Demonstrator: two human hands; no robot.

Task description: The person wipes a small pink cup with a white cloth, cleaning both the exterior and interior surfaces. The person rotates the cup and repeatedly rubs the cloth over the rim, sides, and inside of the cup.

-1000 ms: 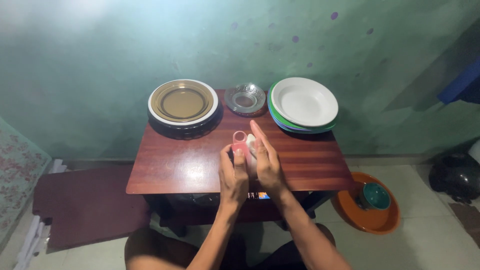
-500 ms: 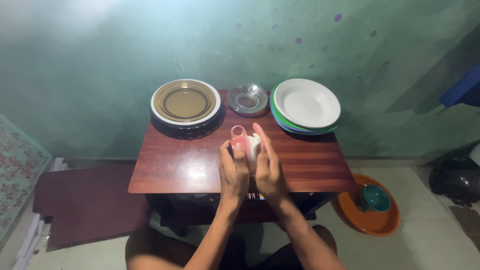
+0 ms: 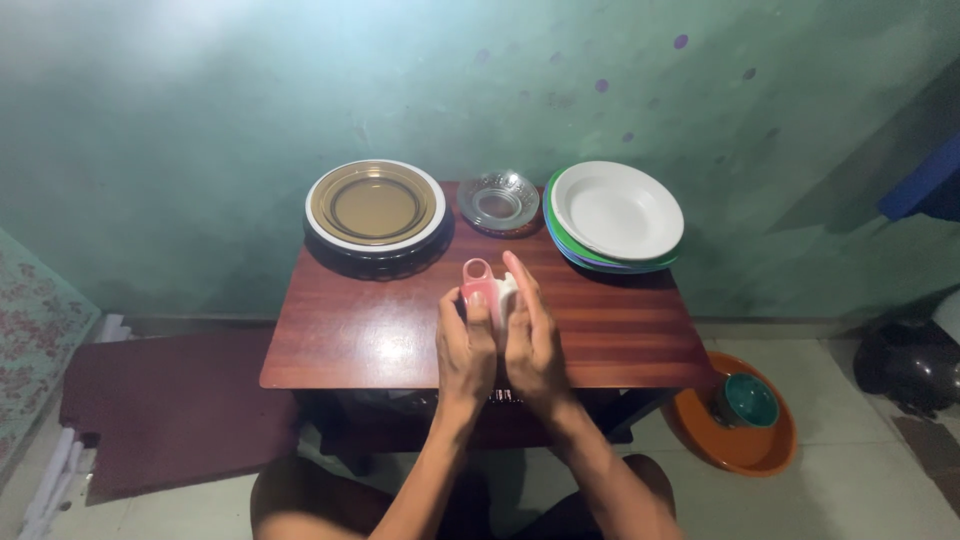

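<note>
Pressing a small pink cup (image 3: 481, 283) between two bare hands above the middle of a dark red wooden table (image 3: 340, 330). Left hand (image 3: 465, 350) wrapping the cup from the near side, thumb lying up against its pink wall, fingers closed on it. Right hand (image 3: 532, 335) lying flat against the cup's right side, fingers straight and together, pointing toward the far edge, palm touching something white (image 3: 505, 290) tucked against the cup; whether cloth or part of the cup, impossible to tell. Cup tilting so that its oval mouth is facing away and up. Whether resting on the tabletop or hovering just over it, unclear.

Standing along the table's far edge: at left, an amber glass plate (image 3: 374, 205) atop a stack of dark and white plates; in the middle, a clear glass bowl (image 3: 498, 199); at right, a white deep plate (image 3: 617, 211) topping green and blue ones. Sitting on the tiled floor at right, an orange basin (image 3: 700, 425) holding a teal bowl (image 3: 751, 399).
</note>
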